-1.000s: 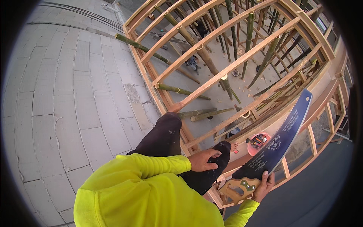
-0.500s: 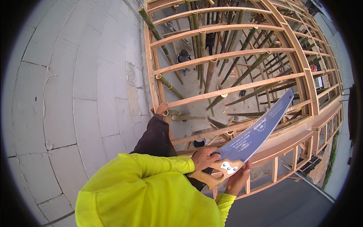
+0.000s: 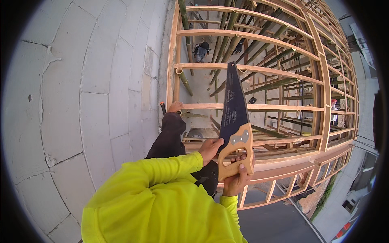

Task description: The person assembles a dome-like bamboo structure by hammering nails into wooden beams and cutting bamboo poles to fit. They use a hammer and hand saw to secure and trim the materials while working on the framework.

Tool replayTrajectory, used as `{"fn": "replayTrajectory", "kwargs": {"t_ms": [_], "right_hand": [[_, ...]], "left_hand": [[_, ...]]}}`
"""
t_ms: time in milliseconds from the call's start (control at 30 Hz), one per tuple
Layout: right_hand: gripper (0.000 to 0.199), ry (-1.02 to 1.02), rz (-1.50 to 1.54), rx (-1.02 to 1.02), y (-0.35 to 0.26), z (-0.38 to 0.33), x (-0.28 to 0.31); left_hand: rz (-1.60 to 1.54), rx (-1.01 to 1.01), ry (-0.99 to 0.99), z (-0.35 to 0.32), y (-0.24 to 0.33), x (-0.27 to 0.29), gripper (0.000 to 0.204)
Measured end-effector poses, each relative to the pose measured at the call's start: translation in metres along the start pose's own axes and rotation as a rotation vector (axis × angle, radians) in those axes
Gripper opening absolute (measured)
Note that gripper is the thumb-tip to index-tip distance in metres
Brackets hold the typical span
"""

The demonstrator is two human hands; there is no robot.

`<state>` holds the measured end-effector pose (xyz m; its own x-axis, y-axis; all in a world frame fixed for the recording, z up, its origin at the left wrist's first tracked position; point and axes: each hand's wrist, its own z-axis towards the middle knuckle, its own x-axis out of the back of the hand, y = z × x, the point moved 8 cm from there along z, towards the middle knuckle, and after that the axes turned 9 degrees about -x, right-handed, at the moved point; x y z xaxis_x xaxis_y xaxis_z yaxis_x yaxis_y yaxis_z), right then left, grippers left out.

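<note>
A handsaw (image 3: 237, 95) with a dark blade and a light wooden handle (image 3: 236, 152) stands in front of me, its tip pointing up and away. My right hand (image 3: 238, 178) is closed on the lower part of the handle, the fingers coming through its opening. My left hand (image 3: 210, 149) is closed at the heel of the blade, by the toothed edge, where the handle begins; its fingertips are partly hidden. Beyond the blade run the timber joists (image 3: 279, 107) of an open frame.
My bare foot (image 3: 175, 107) rests on the frame's left side, next to a dark tool handle with an orange end (image 3: 163, 107). A grey block wall (image 3: 101, 81) rises at the left. Through wide gaps, bamboo poles (image 3: 185, 81) and a person in a dark cap (image 3: 201, 50) show far below.
The saw has swung from pointing up-right to nearly upright. My right hand has gone from the blade's back edge to the handle; my left has moved from handle top to blade heel.
</note>
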<state>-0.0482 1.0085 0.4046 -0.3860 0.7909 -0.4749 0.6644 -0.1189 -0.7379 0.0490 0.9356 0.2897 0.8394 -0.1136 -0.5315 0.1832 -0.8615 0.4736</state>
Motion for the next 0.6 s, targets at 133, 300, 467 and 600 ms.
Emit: {"fn": "replayTrajectory", "kwargs": {"t_ms": [133, 300, 467, 600], "right_hand": [[0.056, 0.073, -0.181, 0.047, 0.021, 0.058, -0.027], [0.051, 0.259, -0.595, 0.153, 0.003, 0.100, -0.077], [0.052, 0.436, -0.689, 0.199, -0.014, 0.095, -0.119], [0.051, 0.476, -0.709, 0.189, -0.014, 0.084, -0.118]], "left_hand": [[0.573, -0.201, 0.277, 0.051, 0.051, 0.154, 0.051], [0.693, -0.917, 0.534, 0.046, 0.327, 0.275, 0.029], [0.821, -1.262, 0.787, -0.003, 0.542, 0.286, 0.028], [0.977, -1.358, 0.819, -0.019, 0.623, 0.257, 0.032]]}}
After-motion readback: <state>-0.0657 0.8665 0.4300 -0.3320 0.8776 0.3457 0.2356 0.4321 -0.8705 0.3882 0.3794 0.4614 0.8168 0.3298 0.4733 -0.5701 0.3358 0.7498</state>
